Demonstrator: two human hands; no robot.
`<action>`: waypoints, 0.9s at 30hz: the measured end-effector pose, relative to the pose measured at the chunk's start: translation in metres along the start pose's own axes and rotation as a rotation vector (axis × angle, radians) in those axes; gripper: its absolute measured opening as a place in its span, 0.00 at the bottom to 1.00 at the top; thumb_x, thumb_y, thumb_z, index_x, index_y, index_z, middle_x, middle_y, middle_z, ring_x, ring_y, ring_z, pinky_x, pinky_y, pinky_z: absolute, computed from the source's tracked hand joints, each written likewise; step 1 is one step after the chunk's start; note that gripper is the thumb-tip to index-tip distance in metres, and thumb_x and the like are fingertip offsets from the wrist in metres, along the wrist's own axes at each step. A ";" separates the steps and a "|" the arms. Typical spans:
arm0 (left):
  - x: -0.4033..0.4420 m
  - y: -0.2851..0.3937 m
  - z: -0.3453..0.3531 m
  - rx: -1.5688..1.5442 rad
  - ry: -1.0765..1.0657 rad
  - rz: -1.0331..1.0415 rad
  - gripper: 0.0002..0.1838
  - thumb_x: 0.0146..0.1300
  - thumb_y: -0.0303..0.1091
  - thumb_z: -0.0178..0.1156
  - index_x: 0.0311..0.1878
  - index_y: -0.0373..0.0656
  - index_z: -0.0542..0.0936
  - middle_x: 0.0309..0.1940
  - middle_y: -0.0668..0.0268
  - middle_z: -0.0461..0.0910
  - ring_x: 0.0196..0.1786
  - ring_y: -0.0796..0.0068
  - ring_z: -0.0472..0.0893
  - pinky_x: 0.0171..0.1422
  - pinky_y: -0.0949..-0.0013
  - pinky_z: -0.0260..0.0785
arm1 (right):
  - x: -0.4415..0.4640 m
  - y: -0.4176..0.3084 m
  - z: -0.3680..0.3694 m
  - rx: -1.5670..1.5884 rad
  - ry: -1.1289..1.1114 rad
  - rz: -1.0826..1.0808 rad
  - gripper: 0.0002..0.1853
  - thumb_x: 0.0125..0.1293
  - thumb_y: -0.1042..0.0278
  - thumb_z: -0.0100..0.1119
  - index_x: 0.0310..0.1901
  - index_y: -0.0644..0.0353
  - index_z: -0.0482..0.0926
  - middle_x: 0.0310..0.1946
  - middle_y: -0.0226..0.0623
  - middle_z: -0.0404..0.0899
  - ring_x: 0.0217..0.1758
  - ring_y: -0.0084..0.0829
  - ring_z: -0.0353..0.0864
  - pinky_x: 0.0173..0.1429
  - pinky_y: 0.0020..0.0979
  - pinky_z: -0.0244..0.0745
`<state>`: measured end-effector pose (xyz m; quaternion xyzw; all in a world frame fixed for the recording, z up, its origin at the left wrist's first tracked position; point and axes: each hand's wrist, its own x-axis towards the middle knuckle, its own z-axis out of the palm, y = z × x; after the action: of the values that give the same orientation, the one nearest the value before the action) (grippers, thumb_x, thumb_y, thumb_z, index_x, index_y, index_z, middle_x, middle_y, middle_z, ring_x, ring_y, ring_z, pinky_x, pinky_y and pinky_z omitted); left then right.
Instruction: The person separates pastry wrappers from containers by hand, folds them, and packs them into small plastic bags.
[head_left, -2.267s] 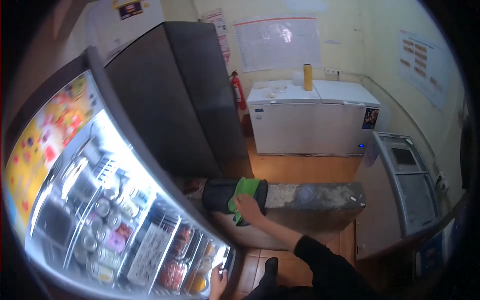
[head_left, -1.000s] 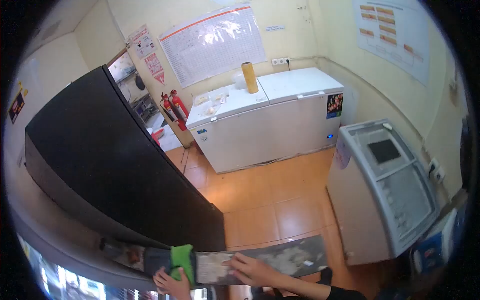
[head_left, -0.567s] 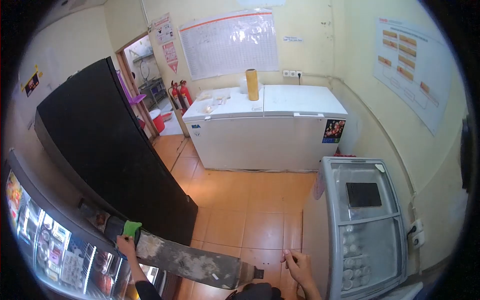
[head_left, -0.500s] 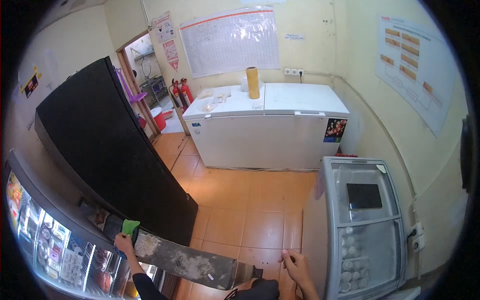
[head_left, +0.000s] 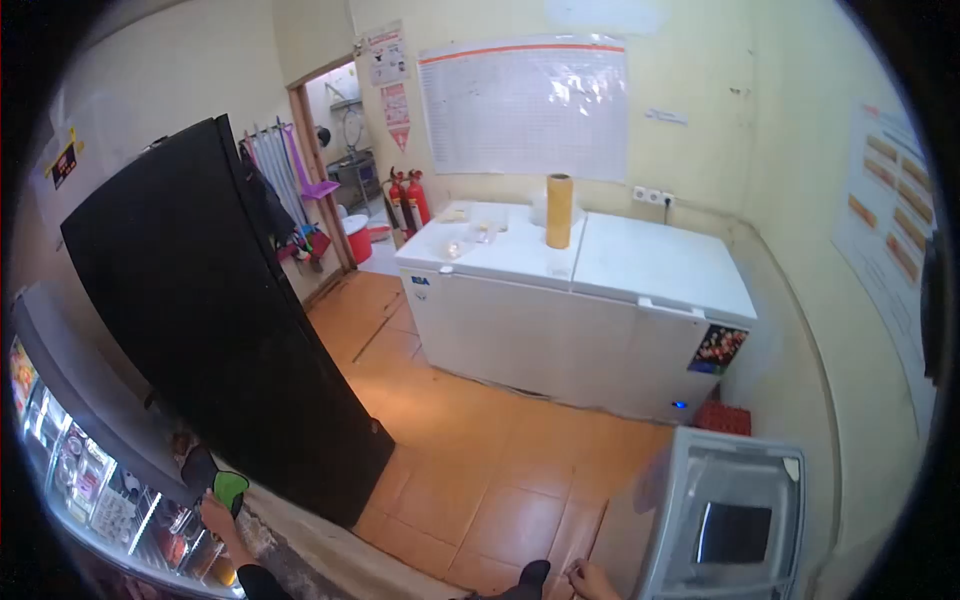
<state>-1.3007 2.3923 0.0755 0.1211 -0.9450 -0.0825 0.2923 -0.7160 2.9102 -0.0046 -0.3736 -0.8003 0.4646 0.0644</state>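
At the lower left, my left hand [head_left: 216, 516] is closed at the edge of a green cloth [head_left: 230, 490]. The cloth lies over a dark item [head_left: 198, 468] on a narrow, worn ledge [head_left: 290, 560], beside the lit display fridge [head_left: 85, 490]. My right hand [head_left: 590, 580] is at the bottom edge, left of the glass-top freezer [head_left: 735, 520]. Its fingers are curled together, and what they hold, if anything, is too small to tell. A dark shoe [head_left: 532, 575] shows just left of it.
A tall black cabinet [head_left: 220, 320] stands behind the ledge. Across the tiled floor [head_left: 460, 440] is a white chest freezer [head_left: 560, 330] bearing a yellow roll [head_left: 559, 212] and small bags. Red extinguishers [head_left: 408, 200] stand by the doorway. A red crate [head_left: 722, 418] sits in the corner.
The view has tilted and shifted, so the ledge and both hands appear lower. Earlier my right hand was at the cloth; now my left hand is there and my right hand is away from it.
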 end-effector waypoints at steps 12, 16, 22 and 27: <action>-0.197 0.320 0.022 -0.118 -0.683 0.513 0.38 0.53 0.56 0.63 0.58 0.36 0.70 0.67 0.41 0.55 0.71 0.40 0.52 0.71 0.38 0.47 | 0.200 0.155 0.037 -0.436 -0.431 0.034 0.22 0.67 0.50 0.53 0.53 0.59 0.76 0.44 0.46 0.80 0.44 0.35 0.80 0.44 0.35 0.78; -0.303 0.399 0.114 -0.234 -1.403 0.415 0.37 0.56 0.56 0.61 0.58 0.32 0.70 0.59 0.48 0.70 0.65 0.52 0.67 0.69 0.49 0.56 | 0.288 0.167 0.022 -0.420 -0.731 0.121 0.24 0.67 0.48 0.51 0.56 0.57 0.75 0.47 0.46 0.79 0.47 0.34 0.79 0.46 0.35 0.77; -0.329 0.511 0.173 -0.315 -1.638 0.470 0.38 0.57 0.56 0.61 0.59 0.33 0.70 0.59 0.48 0.70 0.65 0.53 0.68 0.68 0.51 0.58 | 0.443 0.131 -0.035 -0.391 -1.024 0.259 0.25 0.67 0.47 0.51 0.58 0.55 0.73 0.51 0.45 0.77 0.50 0.35 0.78 0.49 0.36 0.77; -0.310 0.555 0.205 -0.420 -1.671 0.334 0.38 0.57 0.57 0.60 0.61 0.34 0.70 0.60 0.48 0.70 0.64 0.53 0.68 0.66 0.53 0.60 | 0.541 0.108 -0.057 -0.421 -1.267 0.431 0.26 0.66 0.47 0.51 0.60 0.54 0.72 0.53 0.45 0.76 0.53 0.36 0.76 0.51 0.37 0.76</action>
<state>-1.2704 3.0266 -0.1313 -0.1754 -0.8204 -0.2726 -0.4711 -1.0181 3.3374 -0.1898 -0.1856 -0.6646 0.4306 -0.5817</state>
